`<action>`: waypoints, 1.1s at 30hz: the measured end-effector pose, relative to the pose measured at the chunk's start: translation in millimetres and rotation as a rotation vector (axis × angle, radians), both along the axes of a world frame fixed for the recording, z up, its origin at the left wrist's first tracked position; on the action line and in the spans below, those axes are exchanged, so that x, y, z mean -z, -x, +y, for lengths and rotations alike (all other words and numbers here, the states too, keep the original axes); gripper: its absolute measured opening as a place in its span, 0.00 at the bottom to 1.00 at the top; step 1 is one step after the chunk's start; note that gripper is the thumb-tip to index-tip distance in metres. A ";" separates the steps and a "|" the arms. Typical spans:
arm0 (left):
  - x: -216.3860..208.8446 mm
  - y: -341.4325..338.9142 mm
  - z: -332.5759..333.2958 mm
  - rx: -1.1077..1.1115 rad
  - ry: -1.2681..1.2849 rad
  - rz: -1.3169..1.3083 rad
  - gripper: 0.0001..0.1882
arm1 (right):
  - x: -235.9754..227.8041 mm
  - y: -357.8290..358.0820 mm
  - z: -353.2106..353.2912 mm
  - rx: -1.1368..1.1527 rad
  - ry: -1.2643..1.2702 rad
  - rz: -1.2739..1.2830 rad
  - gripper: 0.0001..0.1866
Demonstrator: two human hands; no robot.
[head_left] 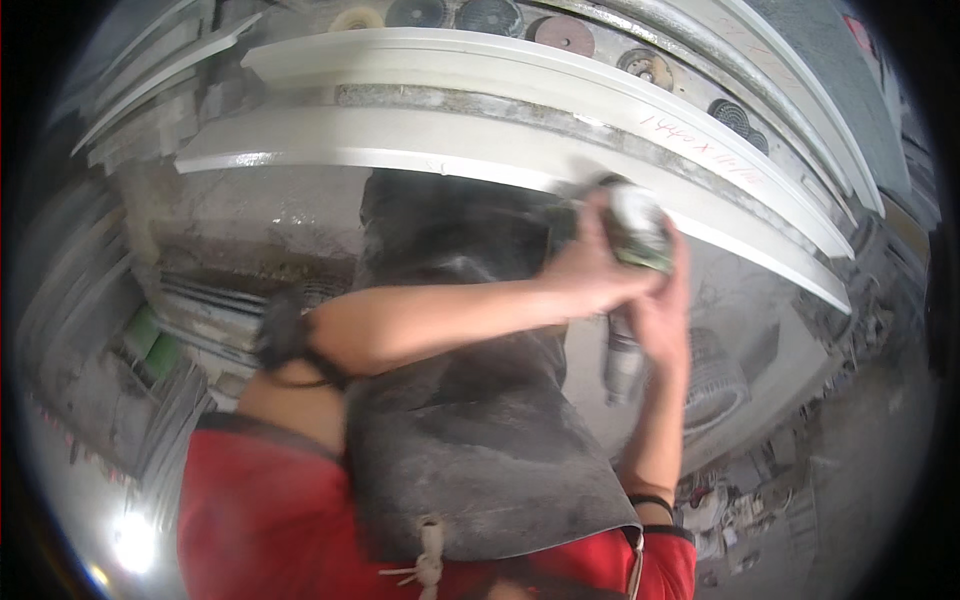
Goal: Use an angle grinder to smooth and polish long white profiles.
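A handheld power grinder (640,222) with a pale top and a dark grey body is against or just above the front edge of a long white slab (300,138). My left hand (585,275) wraps the tool from its left side, the forearm stretched across my chest. From the right, my right hand (663,315) closes round the same tool, its fingers partly hidden. The tool's grey rear body (622,368) hangs down between my arms. Motion blurs the tool head, and its working face is out of sight.
A second white strip (480,62) with red handwriting lies behind the slab, a rough grey bar between them. Several round abrasive discs (562,37) line the back. My dark apron (480,450) hangs before me. A tyre-like ring (715,385) sits low right; debris covers the floor there.
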State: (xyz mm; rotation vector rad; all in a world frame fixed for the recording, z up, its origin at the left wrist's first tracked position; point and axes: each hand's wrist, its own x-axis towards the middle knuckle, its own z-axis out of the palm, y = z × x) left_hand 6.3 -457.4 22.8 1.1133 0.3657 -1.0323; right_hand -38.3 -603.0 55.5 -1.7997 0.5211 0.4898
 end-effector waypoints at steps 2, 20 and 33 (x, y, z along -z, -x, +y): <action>-2.0 -5.8 98.2 -0.211 0.045 0.000 0.55 | 8.6 -21.7 88.6 -0.129 -0.047 -0.001 0.53; -4.8 -24.5 92.9 0.034 -0.054 -0.105 0.61 | 2.0 -16.3 83.1 -0.011 -0.098 -0.011 0.50; 45.8 14.6 187.2 0.337 -0.124 -0.510 0.73 | 63.5 54.1 196.5 0.072 0.481 -0.301 0.53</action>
